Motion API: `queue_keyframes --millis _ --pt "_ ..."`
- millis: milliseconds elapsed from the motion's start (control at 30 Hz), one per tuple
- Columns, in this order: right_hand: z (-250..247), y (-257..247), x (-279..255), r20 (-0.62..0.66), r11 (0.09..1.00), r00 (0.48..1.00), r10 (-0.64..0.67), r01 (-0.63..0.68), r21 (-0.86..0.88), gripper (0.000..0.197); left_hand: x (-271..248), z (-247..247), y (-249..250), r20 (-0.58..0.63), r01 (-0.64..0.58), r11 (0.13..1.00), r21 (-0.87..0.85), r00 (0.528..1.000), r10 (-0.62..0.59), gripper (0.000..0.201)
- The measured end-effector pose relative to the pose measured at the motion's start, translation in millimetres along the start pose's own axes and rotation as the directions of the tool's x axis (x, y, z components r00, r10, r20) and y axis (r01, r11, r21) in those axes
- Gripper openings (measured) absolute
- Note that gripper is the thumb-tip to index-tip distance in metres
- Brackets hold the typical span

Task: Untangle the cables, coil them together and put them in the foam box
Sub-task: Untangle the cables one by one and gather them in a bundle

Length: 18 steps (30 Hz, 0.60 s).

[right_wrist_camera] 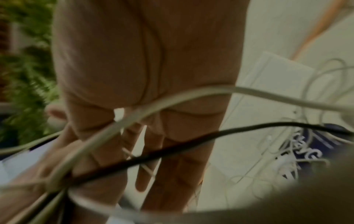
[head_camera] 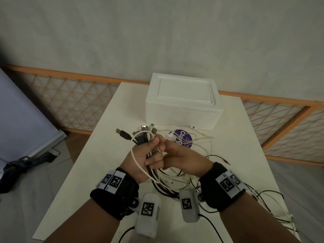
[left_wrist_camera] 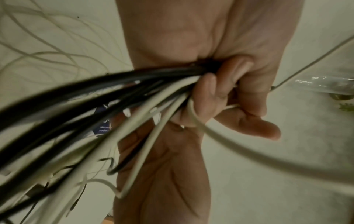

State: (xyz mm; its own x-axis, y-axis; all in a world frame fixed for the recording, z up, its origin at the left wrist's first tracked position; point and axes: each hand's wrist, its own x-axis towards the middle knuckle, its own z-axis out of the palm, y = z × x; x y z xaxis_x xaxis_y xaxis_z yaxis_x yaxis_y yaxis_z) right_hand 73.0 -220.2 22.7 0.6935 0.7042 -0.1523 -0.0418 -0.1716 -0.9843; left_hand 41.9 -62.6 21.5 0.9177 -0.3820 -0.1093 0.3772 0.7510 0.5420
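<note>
black and white cables (head_camera: 145, 137) stand bunched in the left hand (head_camera: 142, 158), whose fingers curl tight round them above the middle of the table (head_camera: 108, 151); their plug ends fan out on top and long loops trail down to the near right corner. right hand (head_camera: 182, 158) touches the left, thumb and fingers pinching a thin white strand of the bunch. white foam box (head_camera: 184, 104) sits lid on at the far edge, a purple sticker (head_camera: 184, 141) just before it

The white surface (head_camera: 108, 172) carries a closed foam box (head_camera: 182, 104), a purple round sticker (head_camera: 184, 139) and loose cables (head_camera: 201, 151).
</note>
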Motion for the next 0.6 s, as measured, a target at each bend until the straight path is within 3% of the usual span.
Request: queue_keyframes --millis 100,167,200,300,367,433,500,600 --pt "2.5 3.3 3.4 -0.018 0.960 0.999 0.043 -0.046 -0.275 0.040 0.4 -3.4 0.5 0.011 -0.039 0.999 0.007 0.999 0.039 0.034" --pt "-0.7 -2.1 0.8 -0.177 0.890 0.984 -0.032 -0.053 -0.453 0.017 0.2 -5.6 2.1 -0.031 -0.080 0.994 0.075 0.996 0.082 0.036" --pt "-2.2 -7.1 -1.9 -0.269 0.886 0.958 -0.100 -0.038 -0.463 0.016 0.1 -6.4 2.8 -0.064 -0.085 0.987 0.137 0.993 0.094 0.037" --pt "0.9 -34.8 -9.7 -0.438 0.944 0.847 -0.301 0.199 -0.263 0.020 0.7 -8.6 -0.1 -0.173 0.022 0.925 0.380 0.984 0.048 0.022" --pt "2.6 -56.9 -13.3 -0.535 0.918 0.751 -0.387 0.371 -0.142 0.019 0.5 -8.0 -6.9 -0.234 0.115 0.844 0.524 0.972 0.012 0.014" --pt "0.1 -74.0 -16.7 -0.594 0.877 0.692 -0.411 0.478 -0.050 0.016 1.3 -9.1 -14.2 -0.300 0.144 0.817 0.558 0.953 0.037 0.012" --pt "-8.3 -78.5 -20.5 -0.614 0.896 0.681 -0.400 0.432 -0.105 0.017 2.1 -13.2 -14.9 -0.401 0.135 0.864 0.486 0.912 0.082 0.021" --pt "-30.5 -60.9 -32.0 -0.638 0.917 0.671 -0.379 0.176 -0.359 0.018 1.2 -25.1 -5.2 -0.540 0.059 0.952 0.302 0.833 0.120 0.037"
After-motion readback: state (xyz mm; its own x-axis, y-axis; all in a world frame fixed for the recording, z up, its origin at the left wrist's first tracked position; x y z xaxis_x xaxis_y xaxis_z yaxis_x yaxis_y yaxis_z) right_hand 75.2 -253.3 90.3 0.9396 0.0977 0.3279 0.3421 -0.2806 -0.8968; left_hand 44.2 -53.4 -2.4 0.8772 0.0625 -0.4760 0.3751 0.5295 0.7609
